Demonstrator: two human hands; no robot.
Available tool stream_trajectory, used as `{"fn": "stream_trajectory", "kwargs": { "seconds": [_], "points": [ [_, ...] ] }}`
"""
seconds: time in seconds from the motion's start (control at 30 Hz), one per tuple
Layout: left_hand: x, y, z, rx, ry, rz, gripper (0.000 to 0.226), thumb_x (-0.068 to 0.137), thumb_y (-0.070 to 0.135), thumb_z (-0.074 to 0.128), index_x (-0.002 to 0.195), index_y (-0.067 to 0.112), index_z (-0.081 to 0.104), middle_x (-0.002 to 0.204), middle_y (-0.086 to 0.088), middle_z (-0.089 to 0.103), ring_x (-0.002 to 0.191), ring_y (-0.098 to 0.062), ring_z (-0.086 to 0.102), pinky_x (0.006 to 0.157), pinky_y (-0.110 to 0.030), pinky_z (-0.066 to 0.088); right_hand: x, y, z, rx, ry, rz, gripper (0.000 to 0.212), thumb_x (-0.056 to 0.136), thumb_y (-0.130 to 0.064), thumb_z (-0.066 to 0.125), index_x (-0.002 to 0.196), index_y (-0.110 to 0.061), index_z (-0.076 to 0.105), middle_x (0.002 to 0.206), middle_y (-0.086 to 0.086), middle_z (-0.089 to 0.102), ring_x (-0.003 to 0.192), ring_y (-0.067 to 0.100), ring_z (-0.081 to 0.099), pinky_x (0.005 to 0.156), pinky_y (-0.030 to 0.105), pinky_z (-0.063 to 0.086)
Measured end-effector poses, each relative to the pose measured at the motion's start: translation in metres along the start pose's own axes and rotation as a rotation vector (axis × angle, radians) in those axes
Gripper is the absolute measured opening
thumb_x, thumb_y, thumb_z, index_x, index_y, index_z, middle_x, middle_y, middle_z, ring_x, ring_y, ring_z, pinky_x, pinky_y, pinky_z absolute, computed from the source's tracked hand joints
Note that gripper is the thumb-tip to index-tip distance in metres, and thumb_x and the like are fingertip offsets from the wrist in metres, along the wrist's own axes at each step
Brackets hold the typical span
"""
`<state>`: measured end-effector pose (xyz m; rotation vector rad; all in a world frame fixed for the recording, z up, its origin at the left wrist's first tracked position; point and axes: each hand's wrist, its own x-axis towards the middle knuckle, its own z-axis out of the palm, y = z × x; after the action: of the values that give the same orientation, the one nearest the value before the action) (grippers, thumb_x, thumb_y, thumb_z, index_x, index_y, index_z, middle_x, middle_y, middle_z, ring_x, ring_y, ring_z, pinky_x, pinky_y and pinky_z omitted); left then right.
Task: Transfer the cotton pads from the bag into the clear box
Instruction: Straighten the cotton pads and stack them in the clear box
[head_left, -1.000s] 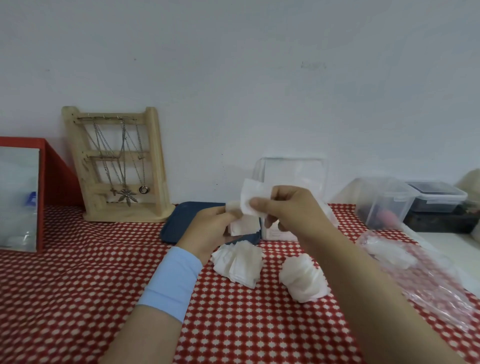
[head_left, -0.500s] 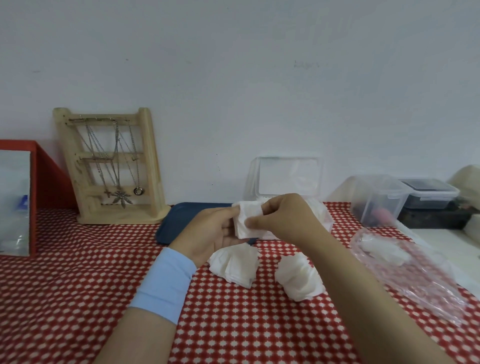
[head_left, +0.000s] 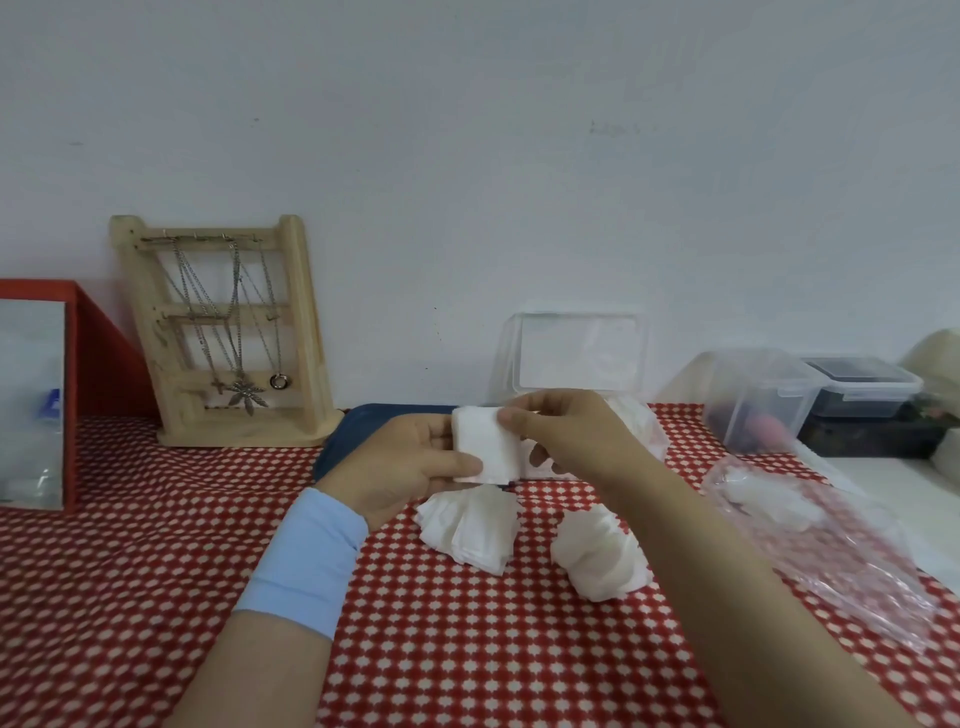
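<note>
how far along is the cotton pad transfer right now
Roughly midway. Done: many pads are out of the bag, lying as two piles on the checked cloth. In hand: the left hand and right hand hold a small stack of pads in front of the open clear box. Left: boxing this stack, both piles, and the few pads in the bag.

I see a small stack of square white cotton pads (head_left: 485, 451) held upright just in front of the clear box (head_left: 576, 358), whose lid stands open against the wall. Two loose heaps of pads lie on the bench nearer me than the box: a fanned one (head_left: 470, 527) and a crumpled one (head_left: 597, 556). The clear plastic bag (head_left: 831, 551), crinkled and lying flat, sits right of the box, with some pads inside
</note>
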<state>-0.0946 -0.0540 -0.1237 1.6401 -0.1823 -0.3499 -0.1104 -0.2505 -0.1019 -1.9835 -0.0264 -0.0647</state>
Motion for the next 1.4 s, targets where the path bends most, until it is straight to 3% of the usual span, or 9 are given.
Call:
{"fn": "stream_trajectory", "kwargs": {
  "seconds": [0.1, 0.23, 0.33, 0.47, 0.67, 0.83, 1.1, 1.3, 1.4],
  "points": [
    [0.005, -0.003, -0.011, -0.017, 0.209, 0.008, 0.038, 0.087, -0.009, 0.069, 0.122, 0.004, 0.065, 0.116, -0.013, 0.074, 0.107, -0.028, 0.071, 0.098, -0.043, 0.056, 0.0, 0.005, 0.011, -0.311, 0.071, -0.129, 0.018, 0.091, -0.036, 0.07, 0.105, -0.025, 0.071, 0.098, -0.014, 0.069, 0.085, 0.002, 0.063, 0.072, 0.018, 0.051],
    [0.006, -0.006, -0.023, -0.171, 0.296, 0.019, 0.024, 0.093, 0.003, 0.068, 0.117, 0.008, 0.066, 0.115, -0.01, 0.073, 0.109, -0.025, 0.07, 0.088, -0.035, 0.06, -0.008, 0.008, 0.029, -0.818, -0.202, -0.164, 0.035, 0.085, -0.041, 0.076, 0.117, -0.031, 0.071, 0.114, -0.013, 0.067, 0.104, 0.01, 0.062, 0.092, 0.03, 0.053],
    [0.006, -0.004, -0.023, -0.251, 0.31, 0.014, 0.019, 0.095, 0.014, 0.068, 0.113, 0.009, 0.065, 0.113, -0.01, 0.074, 0.108, -0.024, 0.071, 0.079, -0.03, 0.062, -0.01, 0.013, 0.038, -0.927, -0.287, -0.139, 0.054, 0.08, -0.047, 0.079, 0.129, -0.032, 0.064, 0.125, -0.011, 0.063, 0.111, 0.013, 0.058, 0.094, 0.03, 0.048],
    [0.005, -0.001, -0.016, -0.195, 0.318, 0.032, 0.01, 0.096, 0.013, 0.067, 0.105, 0.01, 0.069, 0.109, -0.01, 0.076, 0.104, -0.023, 0.072, 0.076, -0.028, 0.062, -0.009, 0.011, 0.035, -0.903, -0.24, -0.151, 0.046, 0.08, -0.042, 0.079, 0.123, -0.032, 0.065, 0.12, -0.012, 0.063, 0.11, 0.012, 0.059, 0.099, 0.033, 0.046],
    [0.007, -0.003, -0.014, -0.048, 0.362, 0.02, 0.028, 0.096, 0.015, 0.067, 0.122, 0.005, 0.066, 0.119, -0.008, 0.07, 0.112, -0.025, 0.067, 0.08, -0.03, 0.062, -0.005, 0.012, 0.032, -0.859, -0.199, -0.188, 0.016, 0.081, -0.043, 0.079, 0.089, -0.035, 0.068, 0.092, -0.019, 0.061, 0.094, 0.008, 0.06, 0.099, 0.034, 0.045],
    [0.008, -0.003, -0.014, 0.021, 0.39, 0.042, 0.008, 0.096, 0.014, 0.066, 0.091, 0.018, 0.069, 0.113, -0.007, 0.071, 0.109, -0.025, 0.067, 0.092, -0.042, 0.06, -0.005, 0.006, 0.007, -0.468, -0.205, -0.154, 0.016, 0.078, -0.029, 0.085, 0.078, -0.026, 0.069, 0.081, -0.013, 0.068, 0.075, 0.003, 0.065, 0.069, 0.019, 0.051],
    [0.006, -0.002, 0.006, -0.071, 0.156, -0.016, 0.016, 0.097, 0.015, 0.066, 0.109, 0.008, 0.073, 0.107, -0.01, 0.078, 0.101, -0.023, 0.075, 0.082, -0.034, 0.063, 0.002, 0.001, -0.02, -0.101, -0.156, -0.258, 0.007, 0.091, -0.012, 0.073, 0.093, -0.016, 0.078, 0.086, -0.006, 0.076, 0.068, -0.002, 0.066, 0.06, 0.01, 0.048],
    [0.003, 0.0, 0.02, -0.08, 0.049, -0.094, 0.021, 0.097, 0.016, 0.067, 0.11, 0.001, 0.073, 0.105, -0.014, 0.078, 0.099, -0.023, 0.076, 0.081, -0.035, 0.063, 0.003, 0.004, -0.019, -0.148, -0.17, -0.273, 0.015, 0.085, -0.011, 0.079, 0.098, -0.02, 0.08, 0.091, -0.01, 0.078, 0.085, 0.003, 0.072, 0.077, 0.016, 0.057],
    [0.0, 0.002, 0.023, -0.07, -0.005, -0.12, 0.025, 0.1, 0.017, 0.062, 0.116, -0.001, 0.07, 0.109, -0.016, 0.076, 0.103, -0.026, 0.074, 0.084, -0.037, 0.063, 0.005, 0.003, -0.018, -0.223, -0.18, -0.281, 0.019, 0.084, -0.012, 0.079, 0.1, -0.023, 0.079, 0.088, -0.014, 0.076, 0.081, -0.004, 0.069, 0.073, 0.013, 0.055]
  ]
}}
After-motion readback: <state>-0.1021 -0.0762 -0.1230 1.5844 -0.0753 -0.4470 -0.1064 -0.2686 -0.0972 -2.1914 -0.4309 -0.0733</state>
